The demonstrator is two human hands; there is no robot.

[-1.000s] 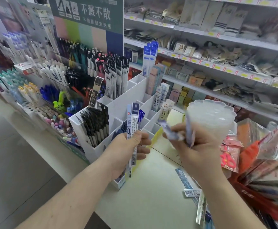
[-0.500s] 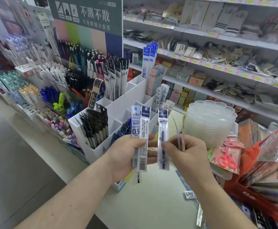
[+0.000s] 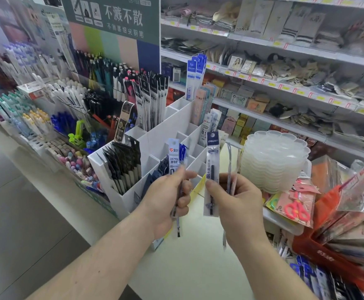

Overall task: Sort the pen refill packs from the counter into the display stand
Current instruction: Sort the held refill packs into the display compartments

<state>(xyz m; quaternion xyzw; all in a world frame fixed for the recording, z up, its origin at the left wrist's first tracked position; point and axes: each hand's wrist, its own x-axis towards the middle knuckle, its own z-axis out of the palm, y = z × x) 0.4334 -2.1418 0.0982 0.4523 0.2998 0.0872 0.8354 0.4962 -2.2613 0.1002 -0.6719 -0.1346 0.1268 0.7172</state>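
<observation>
My left hand (image 3: 168, 198) grips a small bunch of refill packs (image 3: 174, 156) upright, with a white-and-blue header on the front one. My right hand (image 3: 235, 200) pinches a dark-headed refill pack (image 3: 211, 165) between thumb and forefinger, and holds two thin packs (image 3: 233, 169) edge-on behind it. Both hands hover just in front of the white display stand (image 3: 155, 139), whose compartments hold black, blue and pale refill packs. More loose packs (image 3: 313, 276) lie on the counter at lower right.
A stack of clear scalloped plastic trays (image 3: 276, 161) stands right of the stand. Red bags and packets of scissors (image 3: 296, 208) crowd the right side. Pen displays (image 3: 46, 109) fill the left; shelves of goods run behind. The pale counter top (image 3: 187, 267) lies below my hands.
My right hand has brought its packs up from a tilt to upright and separated a dark-headed one at the front. My left hand raised its bunch slightly. Both hands now sit closer together.
</observation>
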